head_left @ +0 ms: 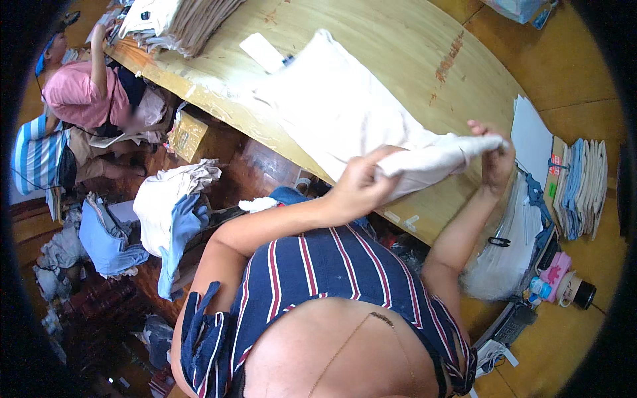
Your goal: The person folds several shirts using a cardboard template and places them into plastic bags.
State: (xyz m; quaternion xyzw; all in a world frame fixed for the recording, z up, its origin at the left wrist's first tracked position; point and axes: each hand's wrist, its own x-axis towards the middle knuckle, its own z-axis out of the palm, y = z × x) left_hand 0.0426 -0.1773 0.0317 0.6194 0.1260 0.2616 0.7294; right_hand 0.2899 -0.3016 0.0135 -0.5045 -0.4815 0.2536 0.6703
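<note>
A pale cream garment [338, 99] lies spread on the wooden table, with a white card tag [262, 53] at its far left end. Its near right end is lifted and gathered between my hands; the exact kind of garment I cannot tell. My left hand [363, 184] is closed round the near edge of the raised cloth. At the right corner of the same end, my right hand [496, 162] grips the cloth, its fingers partly raised behind it.
Folded pale garments [189, 26] are stacked at the table's [405, 40] far left. Clear plastic bags [491, 268], black thread snips [499, 242] and a row of folded clothes [580, 189] are at right. Blue garments [109, 239] hang at left; a person in pink [86, 93] works beyond.
</note>
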